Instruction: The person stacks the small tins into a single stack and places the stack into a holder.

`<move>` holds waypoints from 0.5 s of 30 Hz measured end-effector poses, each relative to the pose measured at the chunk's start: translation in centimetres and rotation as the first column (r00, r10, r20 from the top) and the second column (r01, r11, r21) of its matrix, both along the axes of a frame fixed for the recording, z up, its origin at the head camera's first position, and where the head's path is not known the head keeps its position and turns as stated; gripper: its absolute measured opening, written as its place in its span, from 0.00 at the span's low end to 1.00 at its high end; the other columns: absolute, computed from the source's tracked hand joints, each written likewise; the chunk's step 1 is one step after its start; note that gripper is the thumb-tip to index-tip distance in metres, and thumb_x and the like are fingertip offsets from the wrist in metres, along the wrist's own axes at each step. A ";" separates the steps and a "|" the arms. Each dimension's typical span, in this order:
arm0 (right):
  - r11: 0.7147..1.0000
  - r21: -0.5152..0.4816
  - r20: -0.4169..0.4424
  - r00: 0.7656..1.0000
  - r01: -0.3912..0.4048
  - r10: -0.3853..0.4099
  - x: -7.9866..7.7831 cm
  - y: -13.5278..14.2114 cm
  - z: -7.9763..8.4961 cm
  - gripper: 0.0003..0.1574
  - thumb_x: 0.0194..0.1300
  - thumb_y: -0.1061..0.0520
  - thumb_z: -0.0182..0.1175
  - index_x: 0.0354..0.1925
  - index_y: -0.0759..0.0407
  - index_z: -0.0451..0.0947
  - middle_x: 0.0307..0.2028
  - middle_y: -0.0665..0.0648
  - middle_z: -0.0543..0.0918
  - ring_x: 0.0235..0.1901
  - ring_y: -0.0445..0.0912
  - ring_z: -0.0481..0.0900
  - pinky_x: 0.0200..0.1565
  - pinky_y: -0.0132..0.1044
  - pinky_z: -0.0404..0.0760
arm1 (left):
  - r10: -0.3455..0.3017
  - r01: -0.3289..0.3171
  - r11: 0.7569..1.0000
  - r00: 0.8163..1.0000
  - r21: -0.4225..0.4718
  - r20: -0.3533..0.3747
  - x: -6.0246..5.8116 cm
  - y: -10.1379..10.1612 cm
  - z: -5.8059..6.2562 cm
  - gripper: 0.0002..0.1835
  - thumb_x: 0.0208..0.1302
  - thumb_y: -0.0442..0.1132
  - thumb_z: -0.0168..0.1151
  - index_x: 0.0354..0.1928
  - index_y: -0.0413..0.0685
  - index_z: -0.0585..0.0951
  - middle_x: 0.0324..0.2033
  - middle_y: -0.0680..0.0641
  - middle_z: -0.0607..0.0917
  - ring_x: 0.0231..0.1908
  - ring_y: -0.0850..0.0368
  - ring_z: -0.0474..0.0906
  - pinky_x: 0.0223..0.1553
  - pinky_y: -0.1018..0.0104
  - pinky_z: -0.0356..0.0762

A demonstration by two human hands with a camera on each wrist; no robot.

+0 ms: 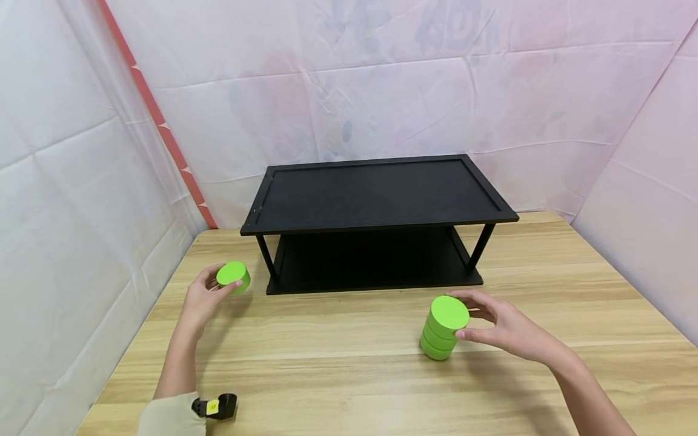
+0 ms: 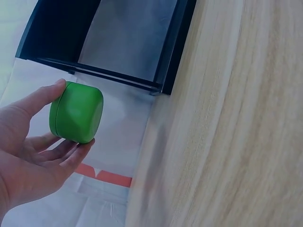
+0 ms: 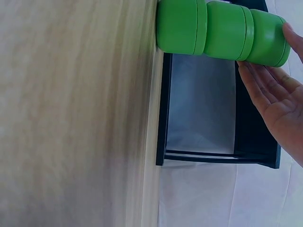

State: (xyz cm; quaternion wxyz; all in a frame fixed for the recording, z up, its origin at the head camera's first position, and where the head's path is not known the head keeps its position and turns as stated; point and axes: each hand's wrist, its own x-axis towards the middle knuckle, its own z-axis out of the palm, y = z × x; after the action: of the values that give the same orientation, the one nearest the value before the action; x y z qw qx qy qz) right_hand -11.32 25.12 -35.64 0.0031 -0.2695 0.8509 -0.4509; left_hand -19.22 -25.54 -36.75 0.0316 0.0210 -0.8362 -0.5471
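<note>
My left hand [image 1: 203,298] holds a small round green lidded jar [image 1: 233,275] above the table, left of the black two-tier rack. In the left wrist view, thumb and fingertips pinch this jar [image 2: 78,113] by its sides, clear of the tabletop. On the right, three similar green jars [image 1: 438,336] stand stacked one on another in front of the rack. Thumb and fingers of my right hand [image 1: 509,325] grip the top jar [image 3: 267,38] of that stack, as the right wrist view shows. The bottom jar [image 3: 177,26] appears to rest on the wood.
A black two-tier rack [image 1: 376,194] stands at the back of the wooden table [image 1: 327,363], its upper shelf on short posts. White sheets [image 1: 382,109] hang behind and at both sides. A black strap with a yellow label [image 1: 214,407] sits at my left cuff.
</note>
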 end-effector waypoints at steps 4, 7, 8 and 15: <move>1.000 0.002 0.000 1.000 0.001 -0.001 0.0 0.0 0.0 0.33 0.56 0.57 0.66 0.59 0.59 0.67 0.52 0.51 0.74 0.48 0.44 0.74 0.49 0.28 0.72 | -0.007 0.007 1.000 1.000 -0.007 -0.001 0.3 0.2 0.2 0.39 0.59 0.44 0.64 0.65 0.33 0.57 0.61 0.34 0.62 0.61 0.42 0.58 0.60 0.54 0.59; 1.000 0.004 0.001 1.000 0.001 -0.001 0.0 0.0 0.0 0.33 0.56 0.57 0.66 0.59 0.58 0.67 0.52 0.51 0.74 0.48 0.44 0.74 0.49 0.28 0.72 | -0.012 0.012 1.000 1.000 -0.011 0.004 0.5 0.3 0.3 0.40 0.59 0.44 0.64 0.66 0.33 0.56 0.61 0.33 0.62 0.61 0.41 0.58 0.60 0.53 0.59; 1.000 0.004 0.000 1.000 0.001 -0.001 0.0 0.0 0.0 0.33 0.56 0.57 0.66 0.59 0.58 0.67 0.52 0.51 0.74 0.48 0.44 0.74 0.49 0.28 0.72 | -0.014 0.015 1.000 1.000 -0.012 0.004 0.6 0.4 0.4 0.40 0.59 0.44 0.64 0.66 0.33 0.56 0.61 0.33 0.62 0.61 0.41 0.58 0.60 0.53 0.59; 1.000 0.005 -0.003 1.000 0.000 0.000 0.0 0.1 -0.1 0.33 0.56 0.57 0.66 0.59 0.57 0.67 0.52 0.51 0.74 0.48 0.43 0.74 0.49 0.28 0.72 | -0.023 0.023 0.999 1.000 -0.022 -0.007 1.0 0.9 0.8 0.38 0.60 0.44 0.64 0.65 0.34 0.58 0.60 0.35 0.63 0.60 0.44 0.60 0.59 0.57 0.62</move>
State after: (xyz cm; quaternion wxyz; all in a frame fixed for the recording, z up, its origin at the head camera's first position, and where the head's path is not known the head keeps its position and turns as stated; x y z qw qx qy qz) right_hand -11.36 25.19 -35.71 0.0023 -0.2700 0.8520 -0.4485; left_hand -18.22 -24.67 -35.99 0.0287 0.0088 -0.8422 -0.5383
